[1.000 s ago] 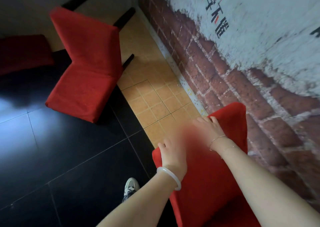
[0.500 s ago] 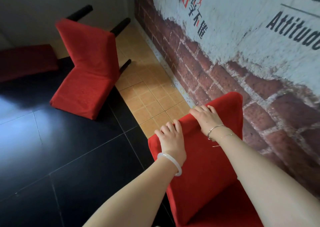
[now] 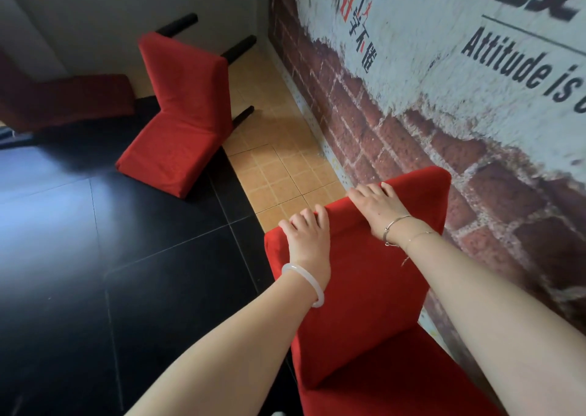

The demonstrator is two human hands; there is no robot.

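A red fabric-covered chair (image 3: 364,288) stands directly below me, close to the brick-patterned wall (image 3: 475,162). My left hand (image 3: 306,236) grips the top edge of its backrest at the left end, fingers curled over the far side. My right hand (image 3: 375,208) grips the same top edge further right, fingers also hooked over it. A white bangle sits on my left wrist and thin bracelets on my right.
A second red chair (image 3: 177,114) lies tipped over on the floor ahead, its black legs pointing at the far wall. Another red seat (image 3: 66,101) shows at the left edge. The floor is glossy black tile (image 3: 95,273) with an orange tiled strip (image 3: 279,162) along the wall.
The view has swung up and right, showing more of the wall. Both hands stay on the backrest's top edge, which sits slightly higher and steadier in view than a second ago.
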